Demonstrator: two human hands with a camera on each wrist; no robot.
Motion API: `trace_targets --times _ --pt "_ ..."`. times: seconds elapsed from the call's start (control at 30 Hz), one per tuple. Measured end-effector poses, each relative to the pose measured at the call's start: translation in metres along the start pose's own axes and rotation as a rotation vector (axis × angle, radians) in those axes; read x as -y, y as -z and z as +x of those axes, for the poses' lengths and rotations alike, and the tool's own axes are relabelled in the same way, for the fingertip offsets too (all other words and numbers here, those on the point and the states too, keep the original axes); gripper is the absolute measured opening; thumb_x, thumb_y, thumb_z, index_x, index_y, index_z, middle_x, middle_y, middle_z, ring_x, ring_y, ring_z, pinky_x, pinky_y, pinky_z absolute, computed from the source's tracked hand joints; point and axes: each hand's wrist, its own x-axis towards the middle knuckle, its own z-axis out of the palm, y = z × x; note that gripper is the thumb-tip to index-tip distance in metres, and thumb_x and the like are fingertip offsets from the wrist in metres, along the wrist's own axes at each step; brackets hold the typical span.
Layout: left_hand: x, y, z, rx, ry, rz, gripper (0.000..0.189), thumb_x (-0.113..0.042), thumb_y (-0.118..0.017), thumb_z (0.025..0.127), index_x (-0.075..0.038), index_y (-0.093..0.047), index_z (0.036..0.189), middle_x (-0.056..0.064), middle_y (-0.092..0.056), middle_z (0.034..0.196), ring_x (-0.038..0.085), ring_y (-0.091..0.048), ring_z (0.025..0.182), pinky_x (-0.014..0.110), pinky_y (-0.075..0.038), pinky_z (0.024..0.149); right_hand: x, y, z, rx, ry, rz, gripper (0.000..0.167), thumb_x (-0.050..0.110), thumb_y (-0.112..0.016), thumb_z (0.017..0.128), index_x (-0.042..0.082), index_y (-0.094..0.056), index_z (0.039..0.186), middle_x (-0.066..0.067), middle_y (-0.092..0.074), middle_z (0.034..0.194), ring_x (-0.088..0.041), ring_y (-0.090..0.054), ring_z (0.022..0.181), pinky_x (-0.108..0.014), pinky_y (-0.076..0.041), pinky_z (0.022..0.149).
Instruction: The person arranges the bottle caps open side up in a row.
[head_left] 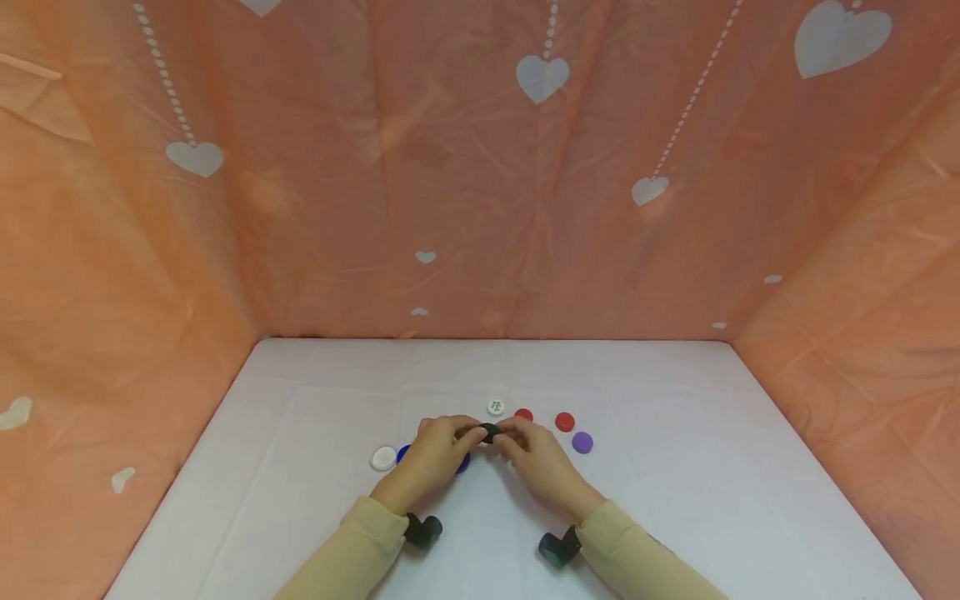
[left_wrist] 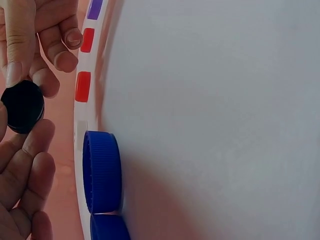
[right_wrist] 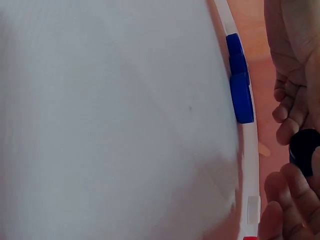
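A small round black bottle cap (head_left: 490,432) is held above the white table between both hands. From the left, my left hand (head_left: 437,450) pinches its edge with thumb and fingers. My right hand (head_left: 542,460) grips the opposite edge, its fingertips close to those of the left. The left wrist view shows the flat face of the black cap (left_wrist: 22,106). Beneath the left hand lie blue bottle caps (left_wrist: 104,172), partly hidden by that hand in the head view. One red cap (head_left: 523,414) sits just behind the right fingers.
Left of the blue caps is a white cap (head_left: 383,457). Behind the hands lies a white disc with dark marks (head_left: 496,407). To the right are another red cap (head_left: 565,422) and a purple cap (head_left: 582,442). An orange heart-print curtain (head_left: 465,183) encloses the white table (head_left: 712,500).
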Motion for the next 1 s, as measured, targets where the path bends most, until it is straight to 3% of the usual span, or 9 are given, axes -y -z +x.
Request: trace_targets --times 0.17,0.37,1.0 --pt "-0.0004 0.0014 -0.0003 0.0 -0.002 -0.01 0.024 -0.036 -0.057 0.098 -0.02 -0.071 0.109 -0.015 -0.068 0.094 0.022 -0.051 0.098 0.042 -0.041 0.085 0.0011 0.0008 -0.0006 0.007 -0.019 0.013 0.022 0.035 -0.055 0.099 0.024 -0.062 0.117 0.005 -0.068 0.097 -0.017 -0.061 0.084 -0.031 -0.051 0.072" --pt "0.0005 0.0026 -0.0008 0.019 -0.039 -0.054 0.023 -0.028 -0.058 0.098 -0.014 -0.067 0.115 -0.009 -0.068 0.098 0.011 -0.062 0.09 0.037 -0.05 0.081 -0.0005 0.0005 -0.0007 -0.002 -0.012 0.001 0.025 0.038 -0.054 0.099 0.023 -0.063 0.116 0.004 -0.066 0.096 -0.016 -0.06 0.082 -0.03 -0.05 0.071" --pt "0.0055 0.0049 -0.0052 0.044 -0.025 -0.114 0.03 -0.026 -0.055 0.1 -0.017 -0.057 0.129 -0.011 -0.067 0.094 0.008 -0.061 0.082 0.033 -0.049 0.076 0.0002 -0.0035 0.0025 0.014 0.003 0.001 0.027 0.024 -0.062 0.096 0.019 -0.059 0.122 0.007 -0.065 0.093 -0.012 -0.064 0.08 -0.029 -0.051 0.074"
